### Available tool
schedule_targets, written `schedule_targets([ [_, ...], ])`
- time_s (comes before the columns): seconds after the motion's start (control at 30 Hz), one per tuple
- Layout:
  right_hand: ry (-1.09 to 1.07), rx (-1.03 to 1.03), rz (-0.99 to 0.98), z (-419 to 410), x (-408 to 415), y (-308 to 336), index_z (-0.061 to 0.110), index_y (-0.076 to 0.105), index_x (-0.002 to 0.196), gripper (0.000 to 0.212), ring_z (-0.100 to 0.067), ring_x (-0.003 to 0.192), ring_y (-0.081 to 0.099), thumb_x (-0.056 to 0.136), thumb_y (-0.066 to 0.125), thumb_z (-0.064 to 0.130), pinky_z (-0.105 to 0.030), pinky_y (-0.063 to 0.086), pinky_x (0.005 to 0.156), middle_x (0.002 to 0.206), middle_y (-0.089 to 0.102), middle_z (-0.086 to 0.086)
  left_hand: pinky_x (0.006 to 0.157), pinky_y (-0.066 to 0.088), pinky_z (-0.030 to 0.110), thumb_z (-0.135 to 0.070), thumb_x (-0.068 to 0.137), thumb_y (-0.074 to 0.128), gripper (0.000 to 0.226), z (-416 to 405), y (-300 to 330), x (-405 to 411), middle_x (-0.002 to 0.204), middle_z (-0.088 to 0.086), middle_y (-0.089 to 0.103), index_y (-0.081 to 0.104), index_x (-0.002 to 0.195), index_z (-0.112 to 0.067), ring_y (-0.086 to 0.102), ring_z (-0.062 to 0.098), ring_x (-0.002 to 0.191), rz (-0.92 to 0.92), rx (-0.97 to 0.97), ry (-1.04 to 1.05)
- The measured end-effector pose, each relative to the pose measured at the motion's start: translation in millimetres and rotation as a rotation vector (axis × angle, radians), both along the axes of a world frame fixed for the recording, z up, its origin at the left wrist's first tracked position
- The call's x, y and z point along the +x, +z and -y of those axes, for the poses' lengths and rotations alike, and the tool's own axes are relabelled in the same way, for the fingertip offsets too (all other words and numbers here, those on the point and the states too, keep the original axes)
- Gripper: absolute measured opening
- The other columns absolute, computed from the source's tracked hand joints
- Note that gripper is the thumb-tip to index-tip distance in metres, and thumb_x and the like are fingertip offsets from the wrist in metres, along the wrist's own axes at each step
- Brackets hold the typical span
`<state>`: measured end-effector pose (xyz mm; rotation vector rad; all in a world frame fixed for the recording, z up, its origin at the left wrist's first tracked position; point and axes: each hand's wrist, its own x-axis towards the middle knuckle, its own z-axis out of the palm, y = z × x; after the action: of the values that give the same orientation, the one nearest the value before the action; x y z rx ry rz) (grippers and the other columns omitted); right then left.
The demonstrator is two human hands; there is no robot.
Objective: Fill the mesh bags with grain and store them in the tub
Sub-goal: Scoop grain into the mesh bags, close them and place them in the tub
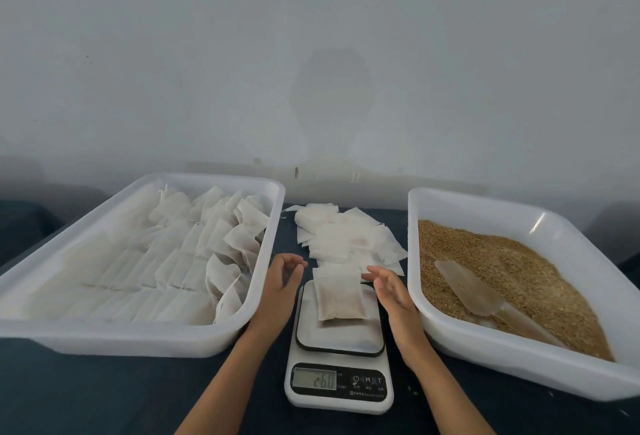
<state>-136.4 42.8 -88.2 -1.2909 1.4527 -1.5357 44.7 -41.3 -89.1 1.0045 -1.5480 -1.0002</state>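
Here, filled bag (341, 299) lies on scale (339, 358), between both hands. Left hand (282, 282) fingers loosely curled, empty; right hand (389, 287) fingers straight, empty. Bag likely light, soft, shifting; best pinched by top edge, nearest fingertips. Tub (145, 337) beside left fingers.

A plain pale grey-white wall (311, 36) fills the far half of the view, marked by a faint darker stain near its middle and small scuffs along its base. A dark blue table (104, 396) spans the near half. The light is soft and even.
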Motion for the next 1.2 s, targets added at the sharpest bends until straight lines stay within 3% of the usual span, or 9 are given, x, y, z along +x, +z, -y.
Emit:
schedule_targets([
  [0.17, -0.008, 0.078, -0.111, 15, 5, 4, 0.029, 0.055, 0.108, 0.026, -0.001, 0.097, 0.058, 0.091, 0.058, 0.009, -0.005, 0.043, 0.075, 0.102, 0.062, 0.004, 0.094, 0.039, 0.022, -0.037, 0.087, 0.063, 0.038, 1, 6, -6, 0.111, -0.014, 0.062, 0.048, 0.119, -0.022, 0.056, 0.003, 0.103, 0.348, 0.038, -0.094],
  [0.3, -0.02, 0.097, -0.198, 24, 12, 18, 0.03, 0.055, 0.105, 0.032, -0.008, 0.089, 0.062, 0.086, 0.064, 0.006, -0.012, 0.046, 0.07, 0.093, 0.065, -0.002, 0.109, 0.019, 0.03, -0.043, 0.081, 0.069, 0.054, -5, 15, -11, 0.107, -0.015, 0.063, 0.042, 0.123, -0.024, 0.056, 0.005, 0.107, 0.532, 0.005, -0.068],
  [0.4, -0.04, 0.023, -0.26, 25, 18, 38, 0.028, 0.058, 0.1, 0.036, -0.016, 0.087, 0.062, 0.081, 0.067, -0.001, -0.023, 0.046, 0.079, 0.085, 0.064, -0.008, 0.096, 0.036, 0.023, -0.024, 0.078, 0.072, 0.051, -16, 27, -14, 0.102, -0.008, 0.058, 0.046, 0.122, -0.023, 0.056, 0.01, 0.102, 0.473, -0.113, -0.052],
  [0.53, 0.017, -0.1, -0.324, 26, 34, 72, 0.031, 0.058, 0.099, 0.035, 0.0, 0.085, 0.059, 0.081, 0.07, 0.004, -0.008, 0.043, 0.077, 0.09, 0.064, 0.006, 0.073, 0.034, 0.004, -0.022, 0.083, 0.063, 0.035, -33, 52, -10, 0.104, -0.017, 0.053, 0.047, 0.114, -0.028, 0.049, -0.003, 0.092, 0.478, -0.258, 0.038],
  [0.63, 0.061, -0.205, -0.343, 34, 54, 101, 0.033, 0.058, 0.097, 0.033, 0.003, 0.089, 0.058, 0.083, 0.067, 0.005, -0.002, 0.041, 0.076, 0.088, 0.064, 0.017, 0.058, 0.03, 0.013, -0.026, 0.089, 0.057, 0.014, -38, 84, 3, 0.078, -0.017, 0.042, 0.044, 0.087, -0.024, 0.043, 0.002, 0.067, 0.536, -0.383, 0.148],
  [0.7, 0.096, -0.255, -0.351, 44, 69, 119, 0.032, 0.058, 0.097, 0.031, 0.003, 0.089, 0.058, 0.085, 0.064, 0.004, -0.003, 0.042, 0.076, 0.088, 0.062, 0.022, 0.061, 0.029, 0.016, -0.028, 0.092, 0.054, 0.009, -33, 110, 17, 0.085, -0.011, 0.05, 0.048, 0.09, -0.022, 0.05, 0.011, 0.075, 0.584, -0.407, 0.219],
  [0.83, 0.125, -0.247, -0.417, 69, 99, 140, 0.027, 0.05, 0.105, 0.027, 0.001, 0.092, 0.056, 0.09, 0.056, 0.005, -0.005, 0.041, 0.078, 0.098, 0.059, 0.009, 0.065, 0.031, 0.022, -0.028, 0.09, 0.056, 0.019, -2, 145, 61, 0.1, 0.005, 0.064, 0.056, 0.102, -0.013, 0.059, 0.024, 0.09, 0.696, -0.25, 0.33],
  [1.03, 0.207, -0.047, -0.814, 88, 138, 126, 0.017, 0.053, 0.11, 0.022, -0.016, 0.1, 0.058, 0.096, 0.04, 0.006, -0.032, 0.048, 0.089, 0.107, 0.062, 0.002, 0.082, 0.056, 0.039, -0.015, 0.093, 0.054, 0.043, 36, 133, 97, 0.122, 0.017, 0.059, 0.039, 0.132, -0.003, 0.069, 0.031, 0.087, 0.614, 0.383, 0.171],
  [1.2, 0.369, 0.091, -1.371, 91, 159, 111, 0.009, 0.062, 0.105, 0.024, -0.027, 0.088, 0.048, 0.095, 0.041, 0.015, -0.04, 0.029, 0.098, 0.101, 0.064, -0.012, 0.097, 0.049, 0.039, -0.016, 0.091, 0.056, 0.035, 46, 103, 88, 0.12, 0.018, 0.062, 0.054, 0.122, 0.001, 0.061, 0.029, 0.11, 0.999, 0.503, -0.026],
])
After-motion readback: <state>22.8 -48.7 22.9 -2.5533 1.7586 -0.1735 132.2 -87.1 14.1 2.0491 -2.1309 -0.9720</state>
